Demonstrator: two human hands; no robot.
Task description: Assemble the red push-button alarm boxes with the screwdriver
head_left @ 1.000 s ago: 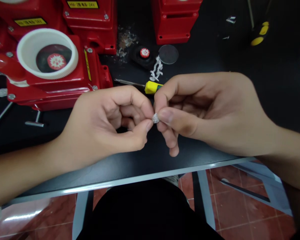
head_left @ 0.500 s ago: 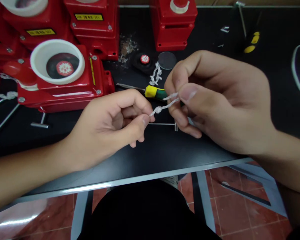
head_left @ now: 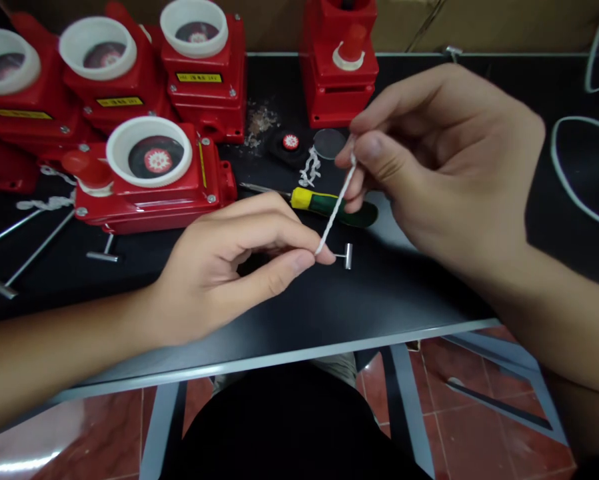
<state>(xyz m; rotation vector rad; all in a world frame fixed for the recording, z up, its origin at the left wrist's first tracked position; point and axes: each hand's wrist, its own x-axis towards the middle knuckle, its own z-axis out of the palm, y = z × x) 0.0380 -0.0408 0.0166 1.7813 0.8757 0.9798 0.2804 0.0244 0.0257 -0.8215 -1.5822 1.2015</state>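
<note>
The white cord (head_left: 336, 205) stretches straight over the table (head_left: 379, 300), its long axis slanting away and rightward from the left hand (head_left: 234, 270), pinching its near end, to the right hand (head_left: 464, 170), pinching its far end.

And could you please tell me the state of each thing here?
White string: held straight
Left hand: pinching the string's lower end
Right hand: pinching the string's upper end
Screwdriver: lying down
Clear disc: lying flat
Loose white strand: crumpled
Front red box: resting, white ring upward
T-handled tool behind left hand: partly hidden
</note>
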